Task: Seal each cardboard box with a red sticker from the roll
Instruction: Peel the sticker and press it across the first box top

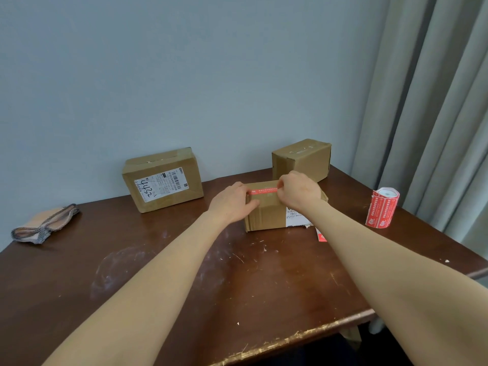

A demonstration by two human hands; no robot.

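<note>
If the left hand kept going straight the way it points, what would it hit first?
Probably the right hand, pinching the other end of the sticker, though depth is unclear; it might pass behind toward the far right box.

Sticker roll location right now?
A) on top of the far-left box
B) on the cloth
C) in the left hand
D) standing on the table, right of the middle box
D: the sticker roll stands on the table right of the middle box, while left hand and right hand hold a red sticker on that box.
</note>
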